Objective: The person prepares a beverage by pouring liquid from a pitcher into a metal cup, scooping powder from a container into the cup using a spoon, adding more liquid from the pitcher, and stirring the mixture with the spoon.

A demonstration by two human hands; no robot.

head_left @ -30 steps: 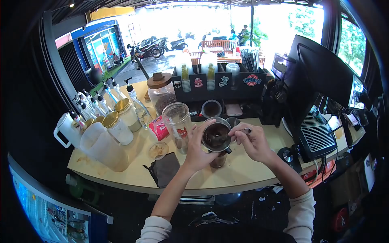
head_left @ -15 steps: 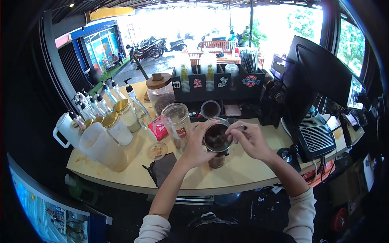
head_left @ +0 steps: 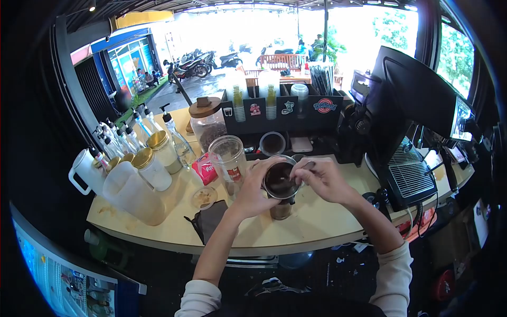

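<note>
While around a vessel (head_left: 279, 196), left hand (head_left: 252, 188) beside illegible red label (head_left: 233, 173).

From the head, the view faces forward-down over both hands (head_left: 253, 189).

The rim of a vessel (head_left: 273, 194) of dark liquid is gripped from nine o'clock by the left hand (head_left: 255, 191), while a thin utensil (head_left: 311, 166) is pinched above it by the right hand (head_left: 326, 182), at three o'clock. A glass (head_left: 281, 212) is partly hidden beneath, on the bench (head_left: 317, 227). From the vessel, an open jar (head_left: 224, 158) is seen at ten o'clock, a cloth (head_left: 212, 219) at eight, a black rack (head_left: 280, 116) at twelve and a grille (head_left: 412, 171) at three.
</note>
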